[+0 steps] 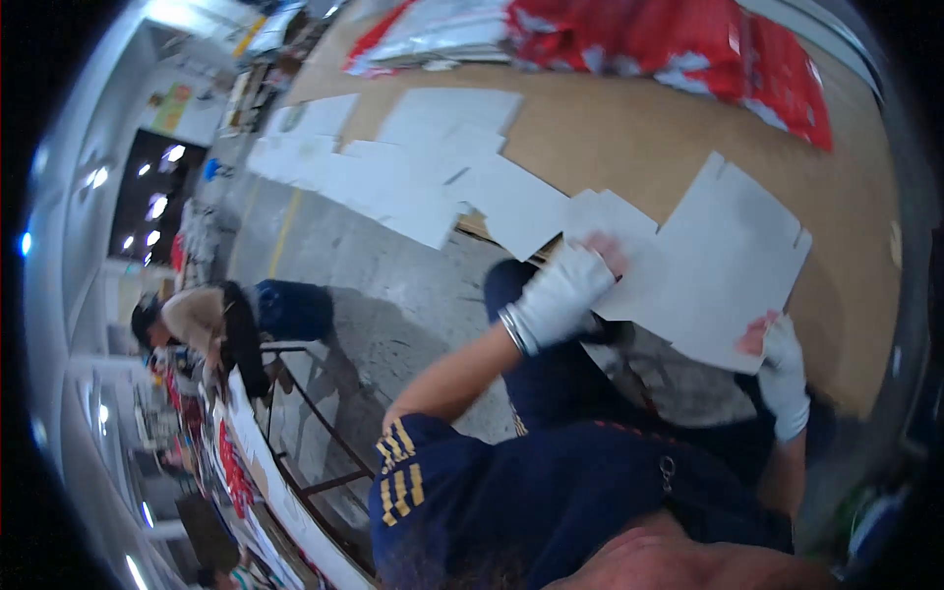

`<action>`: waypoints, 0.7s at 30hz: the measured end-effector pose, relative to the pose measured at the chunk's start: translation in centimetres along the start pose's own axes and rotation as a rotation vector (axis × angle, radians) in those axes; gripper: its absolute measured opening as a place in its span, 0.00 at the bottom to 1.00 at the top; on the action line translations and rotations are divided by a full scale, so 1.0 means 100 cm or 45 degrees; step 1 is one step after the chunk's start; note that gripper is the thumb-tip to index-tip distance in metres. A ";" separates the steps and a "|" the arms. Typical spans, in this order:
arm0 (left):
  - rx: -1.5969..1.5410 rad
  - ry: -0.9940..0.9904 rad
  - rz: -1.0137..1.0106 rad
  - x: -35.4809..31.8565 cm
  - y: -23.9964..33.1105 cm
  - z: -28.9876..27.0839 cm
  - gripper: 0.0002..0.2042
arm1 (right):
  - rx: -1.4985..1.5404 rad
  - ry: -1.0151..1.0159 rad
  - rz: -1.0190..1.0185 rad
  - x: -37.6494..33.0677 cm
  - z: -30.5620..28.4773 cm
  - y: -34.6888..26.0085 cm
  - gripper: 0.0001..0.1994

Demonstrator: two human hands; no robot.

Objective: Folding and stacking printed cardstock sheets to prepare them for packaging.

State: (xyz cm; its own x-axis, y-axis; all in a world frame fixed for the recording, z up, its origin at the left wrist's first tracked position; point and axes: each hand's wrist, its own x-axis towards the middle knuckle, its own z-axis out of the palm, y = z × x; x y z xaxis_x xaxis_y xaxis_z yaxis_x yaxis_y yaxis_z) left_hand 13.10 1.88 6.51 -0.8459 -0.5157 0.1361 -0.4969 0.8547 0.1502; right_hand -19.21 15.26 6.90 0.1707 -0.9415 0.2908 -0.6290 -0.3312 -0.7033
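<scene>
A flat white cardboard blank (733, 251) with notched edges lies on the brown table and overhangs its near edge. My right hand (782, 369), in a white glove with bare fingertips, pinches the blank's near right corner. My left hand (580, 280), gloved the same way, is at the left part of the white card. Its fingertips are smeared by motion, so whether they grip the card is unclear. More white blanks (393, 182) spread out overlapping to the left, some jutting past the table edge.
Red and white plastic packages (629, 44) lie along the table's far side, on brown board (575, 138). To the left, a co-worker (202, 320) bends over another long table (295, 531), near a dark blue barrel (295, 310). Grey floor (374, 285) shows between the tables.
</scene>
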 end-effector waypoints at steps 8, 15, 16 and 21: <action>-0.524 0.123 0.180 0.046 -0.004 0.059 0.16 | -0.121 0.251 0.383 -0.096 -0.049 0.043 0.08; -0.355 0.264 -0.162 0.066 0.044 0.082 0.18 | -0.900 0.143 0.378 -0.130 -0.018 0.033 0.26; -0.284 0.215 0.137 0.066 0.043 0.085 0.18 | -0.686 0.264 0.457 -0.128 -0.022 0.032 0.28; -0.690 0.017 0.275 0.082 0.072 0.079 0.18 | -0.408 0.728 0.740 -0.115 -0.015 0.047 0.33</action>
State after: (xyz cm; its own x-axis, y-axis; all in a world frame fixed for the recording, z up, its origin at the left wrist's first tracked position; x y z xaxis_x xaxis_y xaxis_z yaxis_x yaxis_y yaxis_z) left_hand 1.07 4.30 0.94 -0.9127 -0.3368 0.2312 -0.1404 0.7900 0.5968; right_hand -25.28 24.66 1.24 -0.5955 -0.7514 0.2842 -0.6957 0.3055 -0.6501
